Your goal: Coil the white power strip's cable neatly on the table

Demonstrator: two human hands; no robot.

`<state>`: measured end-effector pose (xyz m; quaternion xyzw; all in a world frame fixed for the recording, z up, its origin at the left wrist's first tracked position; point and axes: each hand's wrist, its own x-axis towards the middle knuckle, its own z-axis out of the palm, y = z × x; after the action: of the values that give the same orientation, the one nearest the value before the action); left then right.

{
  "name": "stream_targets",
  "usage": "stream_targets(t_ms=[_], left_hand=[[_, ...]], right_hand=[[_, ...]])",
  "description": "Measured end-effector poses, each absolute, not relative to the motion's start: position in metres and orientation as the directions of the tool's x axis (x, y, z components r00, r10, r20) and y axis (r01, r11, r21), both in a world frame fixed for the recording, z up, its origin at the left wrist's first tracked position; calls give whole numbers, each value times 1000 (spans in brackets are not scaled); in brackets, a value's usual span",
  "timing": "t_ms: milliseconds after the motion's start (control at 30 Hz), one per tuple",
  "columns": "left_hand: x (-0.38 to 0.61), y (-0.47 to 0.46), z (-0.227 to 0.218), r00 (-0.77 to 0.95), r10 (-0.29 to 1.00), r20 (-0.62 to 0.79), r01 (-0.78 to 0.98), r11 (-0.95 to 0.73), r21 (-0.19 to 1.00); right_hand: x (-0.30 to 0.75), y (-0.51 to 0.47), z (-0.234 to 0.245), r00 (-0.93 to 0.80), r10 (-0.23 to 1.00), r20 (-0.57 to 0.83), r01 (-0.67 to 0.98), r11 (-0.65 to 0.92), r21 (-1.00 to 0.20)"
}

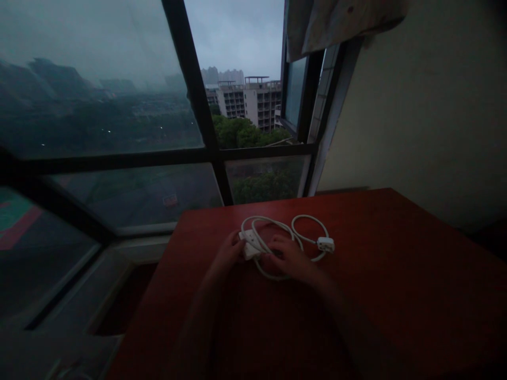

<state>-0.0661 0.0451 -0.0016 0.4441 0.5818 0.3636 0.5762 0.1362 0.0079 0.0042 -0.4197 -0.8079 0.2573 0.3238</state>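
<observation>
A white power strip (251,246) lies near the far side of the reddish table, its white cord (259,217) looped around and over it. My left hand (229,249) grips the strip's left side, thumb and fingers closed on its edge. Just to the right, my right hand (288,257) has its fingers curled around part of the looped cord, close to the strip. At the cord's far end, a white plug (325,244) rests on the table to the right of my right hand. Dim light hides the finer detail of my fingertips.
The red-brown table (380,253) stretches out to the right and toward me. Behind it are dark-framed windows (216,153), one pane standing open. A plain wall (404,116) rises on the right, and cloth (340,24) hangs at the top.
</observation>
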Motion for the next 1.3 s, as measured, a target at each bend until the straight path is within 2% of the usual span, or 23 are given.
stream_targets(t_ms=[133,233,300,433,500,633,767,867,1000,1133,1233,1300], left_hand=[[-55,41,-4,184,880,-437,-142,464,874],[-50,38,-5,242,889,-388,-342,453,823],[-48,37,-8,256,908,-332,-365,409,836],[-46,35,-14,157,954,-257,-273,292,917],[-44,35,-15,141,957,-253,-263,282,923],[-38,33,-11,132,955,-264,-292,292,911],[-35,31,-6,116,966,-231,-321,256,912],[-35,31,-6,124,968,-218,-297,246,923],[-36,31,-4,125,961,-247,-241,271,932],[-39,33,-2,104,965,-241,-140,254,957],[-44,34,-2,111,967,-228,12,228,974],[-47,33,-4,141,971,-194,139,175,975]], right_hand=[[132,8,0,-470,830,301,502,531,-683],[130,6,-2,-486,823,294,524,544,-656],[130,4,-1,-515,808,286,539,565,-625],[129,4,2,-557,789,260,516,574,-636],[130,6,4,-462,844,272,534,510,-674],[129,10,1,-83,964,253,685,240,-688],[117,6,-9,-31,987,159,786,122,-606],[108,5,-15,22,996,90,776,40,-629],[111,12,-15,61,992,106,593,49,-804],[123,20,-11,134,989,59,254,23,-967],[137,26,-4,289,957,8,-97,38,-995],[152,29,0,381,924,-38,-374,117,-920]])
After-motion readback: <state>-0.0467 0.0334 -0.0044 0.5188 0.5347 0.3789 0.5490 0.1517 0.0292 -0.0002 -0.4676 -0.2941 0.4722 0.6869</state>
